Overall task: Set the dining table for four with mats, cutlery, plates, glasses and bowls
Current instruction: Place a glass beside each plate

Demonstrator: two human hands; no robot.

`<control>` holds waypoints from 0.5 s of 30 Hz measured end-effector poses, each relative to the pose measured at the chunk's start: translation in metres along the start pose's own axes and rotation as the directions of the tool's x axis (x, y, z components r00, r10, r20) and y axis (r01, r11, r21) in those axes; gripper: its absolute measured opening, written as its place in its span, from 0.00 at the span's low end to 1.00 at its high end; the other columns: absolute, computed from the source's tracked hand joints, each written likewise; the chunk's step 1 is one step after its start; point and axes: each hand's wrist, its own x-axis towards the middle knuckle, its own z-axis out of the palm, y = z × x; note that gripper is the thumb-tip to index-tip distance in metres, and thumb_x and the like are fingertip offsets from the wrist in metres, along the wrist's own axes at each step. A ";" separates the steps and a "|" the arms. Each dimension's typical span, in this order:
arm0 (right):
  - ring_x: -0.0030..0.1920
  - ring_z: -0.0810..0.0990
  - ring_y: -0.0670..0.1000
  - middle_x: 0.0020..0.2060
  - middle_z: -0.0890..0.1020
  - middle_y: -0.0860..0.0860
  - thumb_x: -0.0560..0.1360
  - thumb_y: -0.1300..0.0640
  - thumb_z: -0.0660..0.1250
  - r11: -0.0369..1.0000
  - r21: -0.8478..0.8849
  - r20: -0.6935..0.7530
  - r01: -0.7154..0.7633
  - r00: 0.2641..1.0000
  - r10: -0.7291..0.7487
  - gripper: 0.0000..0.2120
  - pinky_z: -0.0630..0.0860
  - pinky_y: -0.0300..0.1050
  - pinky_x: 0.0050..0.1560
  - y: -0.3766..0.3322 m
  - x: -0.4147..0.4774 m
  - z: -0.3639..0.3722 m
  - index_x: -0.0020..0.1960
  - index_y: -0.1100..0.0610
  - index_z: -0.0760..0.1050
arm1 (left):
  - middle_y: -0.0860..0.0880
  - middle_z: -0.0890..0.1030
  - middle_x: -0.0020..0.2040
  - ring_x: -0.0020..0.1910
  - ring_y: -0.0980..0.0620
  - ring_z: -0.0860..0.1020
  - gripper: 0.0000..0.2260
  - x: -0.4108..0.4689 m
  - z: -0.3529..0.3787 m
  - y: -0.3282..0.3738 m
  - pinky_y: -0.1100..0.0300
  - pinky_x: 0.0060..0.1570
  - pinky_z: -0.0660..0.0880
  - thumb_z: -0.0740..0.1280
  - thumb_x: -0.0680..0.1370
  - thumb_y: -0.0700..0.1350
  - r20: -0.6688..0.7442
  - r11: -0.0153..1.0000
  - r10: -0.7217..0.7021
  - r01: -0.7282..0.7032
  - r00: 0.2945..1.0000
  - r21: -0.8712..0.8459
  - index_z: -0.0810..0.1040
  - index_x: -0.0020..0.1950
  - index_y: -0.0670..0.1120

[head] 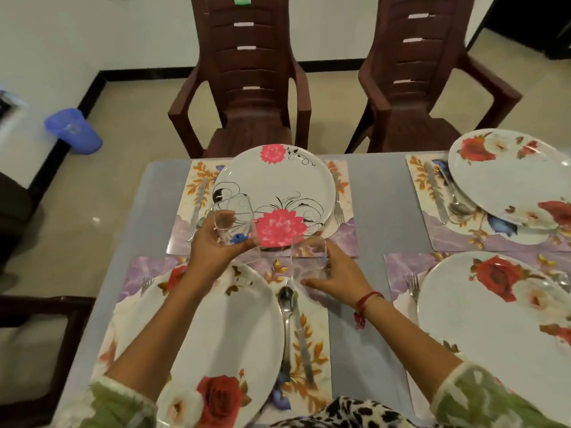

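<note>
My left hand [216, 242] grips a clear glass [234, 216], held in the air over the near edge of the far-left plate [278, 180] with pink flowers. A second clear glass [307, 257] is held by my right hand [336, 278] just above the spoon [285, 307] on the near-left mat [312, 341]; whether its base touches the mat is unclear. Each of the floral mats carries a plate: the near-left plate [222, 341], the near-right plate [494, 322] and the far-right plate [513, 177]. Forks, knives and spoons lie beside them.
Two brown plastic chairs [247, 97] [423, 88] stand at the far side of the grey table [380, 193]. A blue container [72, 131] lies on the floor at left. A dark chair frame [40, 307] is at the near left.
</note>
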 end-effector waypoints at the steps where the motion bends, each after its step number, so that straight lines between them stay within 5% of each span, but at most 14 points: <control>1: 0.55 0.74 0.44 0.56 0.73 0.39 0.64 0.45 0.76 1.000 -0.008 0.001 0.021 1.000 -0.021 0.32 0.75 0.40 0.54 0.001 0.000 -0.001 0.63 0.41 0.65 | 0.51 0.77 0.57 0.58 0.49 0.75 0.28 -0.003 0.003 0.003 0.58 0.55 0.71 0.79 0.63 0.47 -0.021 1.000 -0.004 0.004 1.000 0.015 0.72 0.59 0.51; 15: 0.58 0.75 0.50 0.60 0.76 0.48 0.63 0.44 0.76 0.991 -0.115 0.069 0.062 0.996 -0.055 0.35 0.73 0.42 0.58 0.005 0.006 -0.001 0.66 0.51 0.66 | 0.50 0.78 0.57 0.59 0.50 0.76 0.29 -0.030 0.020 0.038 0.55 0.57 0.73 0.79 0.62 0.48 -0.069 0.997 0.043 -0.039 0.997 0.065 0.73 0.60 0.49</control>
